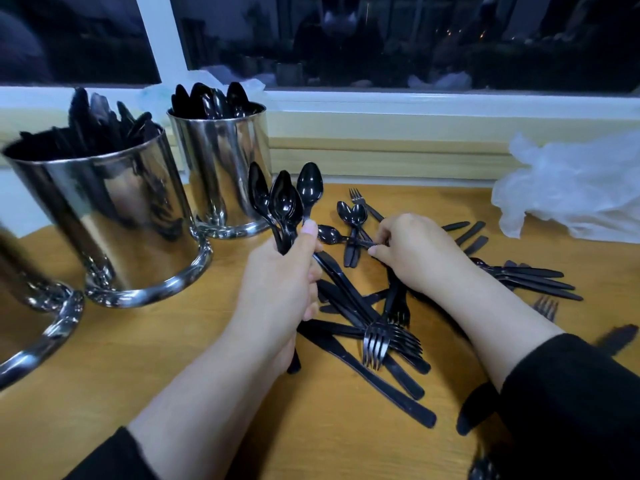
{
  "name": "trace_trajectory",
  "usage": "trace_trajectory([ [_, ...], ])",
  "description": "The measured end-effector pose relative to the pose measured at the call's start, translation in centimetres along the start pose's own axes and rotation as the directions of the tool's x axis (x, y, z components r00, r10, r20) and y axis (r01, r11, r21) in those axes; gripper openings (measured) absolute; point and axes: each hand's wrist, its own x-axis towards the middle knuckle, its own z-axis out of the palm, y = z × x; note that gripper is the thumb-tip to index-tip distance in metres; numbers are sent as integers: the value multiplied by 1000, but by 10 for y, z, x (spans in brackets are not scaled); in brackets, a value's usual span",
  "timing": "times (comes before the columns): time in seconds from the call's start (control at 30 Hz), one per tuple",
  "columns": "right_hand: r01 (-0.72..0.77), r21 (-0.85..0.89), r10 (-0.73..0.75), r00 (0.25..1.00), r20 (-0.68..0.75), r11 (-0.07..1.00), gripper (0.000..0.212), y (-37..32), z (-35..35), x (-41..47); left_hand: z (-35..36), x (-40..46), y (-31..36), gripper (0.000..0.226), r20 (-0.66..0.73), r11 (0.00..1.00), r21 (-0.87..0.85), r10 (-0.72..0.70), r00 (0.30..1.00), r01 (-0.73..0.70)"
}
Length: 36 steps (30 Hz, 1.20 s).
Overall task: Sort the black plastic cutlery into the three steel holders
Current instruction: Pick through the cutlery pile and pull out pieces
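My left hand (282, 282) is closed in a fist around the handles of a bunch of black plastic spoons (285, 199), thumb pressed on the front handle, bowls standing upright above the fist. My right hand (414, 252) lies knuckles-up over the far part of the cutlery pile, its thumb and fingers pinching the handle of a single spoon (329, 234) whose bowl points left toward the bunch.

The loose pile sits on the wooden table (173, 341) between and right of my forearms. Knives (363, 362) lie crossed at its near side, with a stack of forks (388, 341) resting on them, tines toward me. Two more spoons (351, 216) lie together at the far side of the pile, and a lone fork (363, 202) just beyond them. A further group of handles (533, 278) lies right of my right wrist, with another fork (547, 308) near it.

Three steel holders stand at the left. The far holder (221, 168) holds spoons, bowls up. The middle holder (114, 220) is full of black cutlery; I cannot tell which kind through the blur. The near holder (38, 327) is cut off by the left edge, contents unseen.

A crumpled clear plastic bag (571, 188) lies at the far right, under the window (381, 39).
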Motion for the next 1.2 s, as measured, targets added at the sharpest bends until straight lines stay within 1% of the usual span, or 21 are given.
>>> trace_trajectory([
  [0.07, -11, 67, 10, 1000, 12, 998, 15, 0, -2, -2, -1, 1, -1, 32, 4, 1000, 0, 8, 1000, -8],
  [0.13, -25, 175, 26, 1000, -1, 984, 17, -2, -8, -5, -4, 2, -2, 33, -3, 1000, 5, 18, 1000, -18],
  [0.2, -25, 300, 35, 999, -29, 954, 16, -6, -19, -8, -5, 4, -3, 32, -31, 1000, -31, 2, 1000, -3],
  [0.27, -8, 458, 23, 999, -26, 889, 16, -14, -31, -12, -6, 5, -2, 29, -86, 994, -101, -57, 995, 48],
  [0.33, 3, 607, -16, 1000, 16, 795, 17, -26, -39, -18, -6, 7, -2, 30, -120, 985, -161, -88, 989, 68],
  [0.4, -8, 702, -81, 992, 94, 712, 18, -39, -44, -25, -6, 8, -2, 33, -134, 977, -207, -89, 987, 60],
  [0.43, -8, 715, -120, 984, 129, 699, 19, -45, -44, -27, -6, 8, -1, 36, -137, 973, -225, -89, 987, 56],
  [0.53, 41, 657, -213, 960, 184, 752, 17, -55, -39, -31, -7, 9, 1, 40, -118, 966, -250, -93, 989, 61],
  [0.6, 59, 630, -253, 941, 223, 774, 17, -58, -36, -32, -6, 8, 2, 38, -115, 970, -233, -96, 989, 67],
  [0.67, 62, 601, -273, 924, 267, 797, 20, -57, -37, -32, -7, 8, 2, 33, -127, 975, -215, -94, 987, 65],
  [0.73, 59, 545, -220, 947, 235, 836, 32, -46, -40, -26, -8, 9, 1, 33, -133, 980, -192, -75, 988, 48],
  [0.8, 17, 452, -86, 987, 133, 892, 41, -29, -41, -18, -9, 9, 2, 37, -128, 989, -140, -65, 990, 47],
  [0.87, -37, 329, 26, 999, 40, 944, 38, -13, -41, -11, -9, 8, 4, 41, -116, 993, -98, -70, 991, 59],
  [0.93, -90, 239, 88, 996, 19, 967, 31, -7, -36, -5, -10, 8, 4, 44, -110, 996, -77, -61, 992, 53],
  [1.0, -103, 143, 100, 995, 27, 984, 28, -8, -31, 4, -9, 10, 4, 46, -87, 996, -82, -43, 995, 36],
  [1.1, -66, -4, 66, 997, 32, 998, 39, -14, -24, 20, -6, 10, 7, 51, -69, 993, -115, -18, 997, 10],
  [1.2, -66, -102, 72, 995, 63, 993, 50, -19, -13, 36, -4, 9, 11, 44, -38, 973, -229, -8, 999, -1],
])
